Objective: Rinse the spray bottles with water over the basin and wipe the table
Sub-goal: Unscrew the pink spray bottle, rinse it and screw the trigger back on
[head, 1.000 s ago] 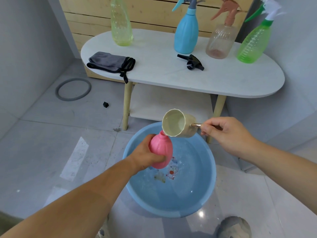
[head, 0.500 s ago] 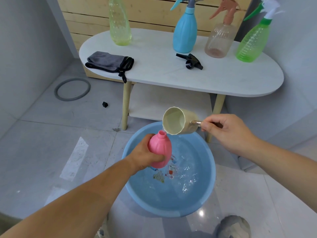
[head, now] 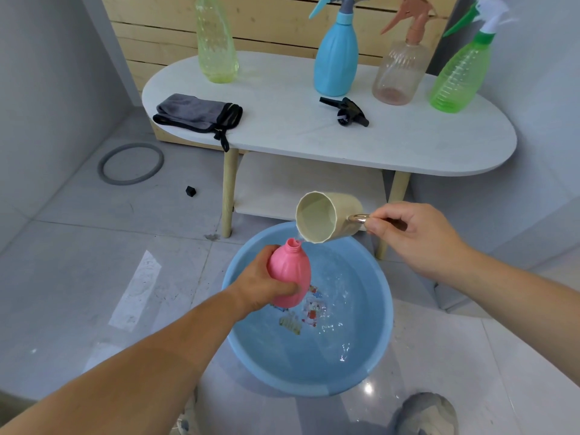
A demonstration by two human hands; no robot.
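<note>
My left hand [head: 262, 277] grips a pink bottle [head: 290, 273] with no spray head, held upright over the blue basin [head: 381, 340], which holds water. My right hand [head: 414, 235] holds the handle of a cream cup [head: 326, 219], tipped on its side with its mouth just above the bottle's neck. A thin trickle of water falls from the cup's rim at the neck. On the white table [head: 392, 146] stand a yellow-green bottle [head: 216, 42], a blue spray bottle [head: 336, 54], a clear pinkish spray bottle [head: 400, 67] and a green spray bottle [head: 459, 73].
A folded grey cloth [head: 197, 113] lies at the table's left end, and a loose black spray head [head: 346, 111] lies near the middle. On the tiled floor are a grey ring [head: 130, 163] and a small black piece [head: 190, 191]. A shoe [head: 423, 414] shows below the basin.
The cup has lifted slightly and drawn back from the bottle's neck, which now shows. The water in the basin ripples more.
</note>
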